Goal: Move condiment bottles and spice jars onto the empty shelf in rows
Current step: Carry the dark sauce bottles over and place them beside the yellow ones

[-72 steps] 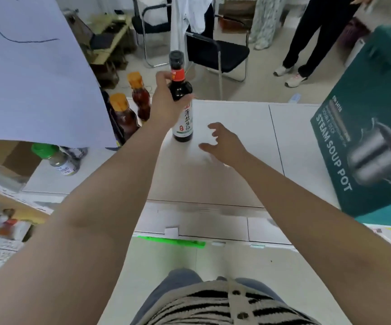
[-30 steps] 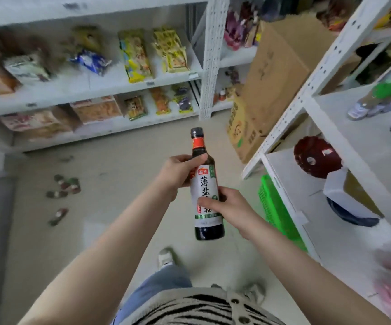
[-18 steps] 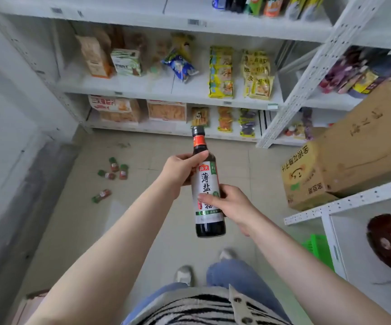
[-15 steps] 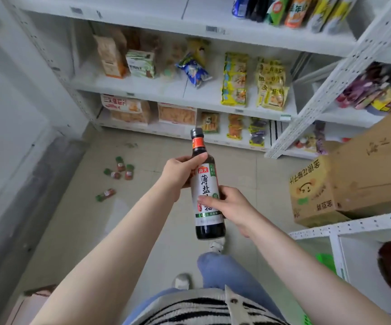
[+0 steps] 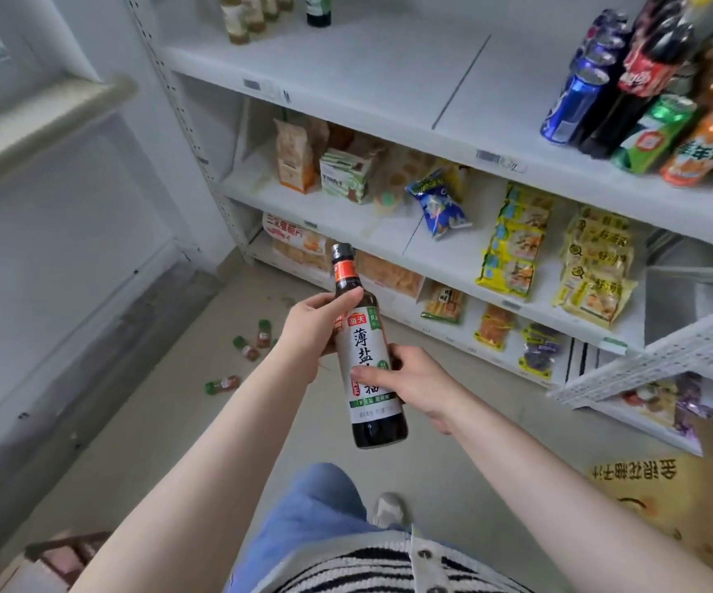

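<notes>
White shelf (image 5: 389, 79) ahead, mostly bare (few bottles at back); both hands grip soy sauce bottle (image 5: 367, 357) mid-air: left hand (image 5: 314, 331) at shoulder, right hand (image 5: 414, 385) on label.

dark soy sauce bottle (image 5: 367, 357), upright, midair

Bright, even daylight, soft shadows; wide-angle bending and blur toward edges.

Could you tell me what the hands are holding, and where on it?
Soy sauce bottle: left hand grips its shoulder, right hand its labelled body.
</notes>
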The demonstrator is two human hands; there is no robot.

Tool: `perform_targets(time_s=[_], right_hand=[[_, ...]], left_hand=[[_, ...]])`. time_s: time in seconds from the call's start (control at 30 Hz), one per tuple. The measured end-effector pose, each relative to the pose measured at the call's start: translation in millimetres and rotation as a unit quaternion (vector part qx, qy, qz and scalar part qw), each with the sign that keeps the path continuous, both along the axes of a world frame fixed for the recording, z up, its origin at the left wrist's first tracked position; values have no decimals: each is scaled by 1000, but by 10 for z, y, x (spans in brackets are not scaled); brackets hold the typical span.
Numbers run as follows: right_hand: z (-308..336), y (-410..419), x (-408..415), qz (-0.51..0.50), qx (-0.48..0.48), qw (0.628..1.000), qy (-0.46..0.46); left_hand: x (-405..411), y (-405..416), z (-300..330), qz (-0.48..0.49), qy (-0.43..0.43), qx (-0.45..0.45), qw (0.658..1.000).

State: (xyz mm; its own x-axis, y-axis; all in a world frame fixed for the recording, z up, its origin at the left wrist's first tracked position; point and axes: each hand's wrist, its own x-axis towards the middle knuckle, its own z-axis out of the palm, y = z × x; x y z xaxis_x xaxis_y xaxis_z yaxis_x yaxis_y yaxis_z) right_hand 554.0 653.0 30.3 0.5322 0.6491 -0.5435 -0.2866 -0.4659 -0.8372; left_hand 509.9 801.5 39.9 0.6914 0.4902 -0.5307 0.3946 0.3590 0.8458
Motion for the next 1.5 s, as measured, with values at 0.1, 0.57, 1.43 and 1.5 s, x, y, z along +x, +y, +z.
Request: perform_targets(time_s=[0.1,0.57,1.43,1.5], right_hand=[[-9,264,296,20,-7,1000,-9],[117,2304,1975,10,12,999,-34],[652,4839,5112,-48,85,970,-224],[577,5020,5238,-67,79,966,-238]], left_hand=[[255,248,-6,18,3,-3,1000],[1962,2310,209,0,-20,29,999],[4795,4566,1123,-28,-185,215,958],[4929,4707,1080,-41,-186,234,953]])
